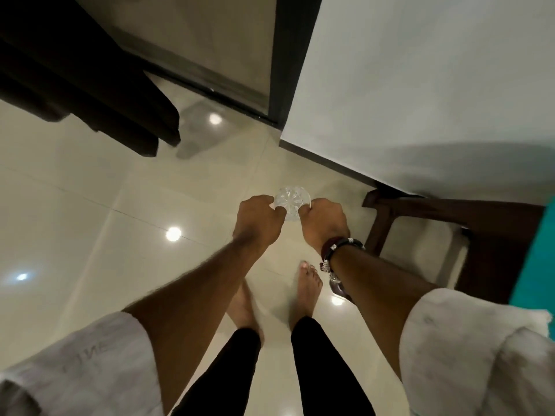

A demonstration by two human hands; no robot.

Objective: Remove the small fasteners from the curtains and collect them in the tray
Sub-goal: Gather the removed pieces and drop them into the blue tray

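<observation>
We are seeing open tiled floor (pixel 90 223) stretching left of the wooden chair (pixel 450 223); the white wall (pixel 420 85) is rising just behind the chair, with 1 dark curtain (pixel 90 94) hanging far left.

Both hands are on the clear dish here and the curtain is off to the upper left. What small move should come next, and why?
Probably a step toward the dark curtain, carrying the dish along. The left hand and right hand both grip its rim, it looks empty, and the curtain hangs apart from the hands. No fasteners are visible from here, so getting closer comes first.
</observation>
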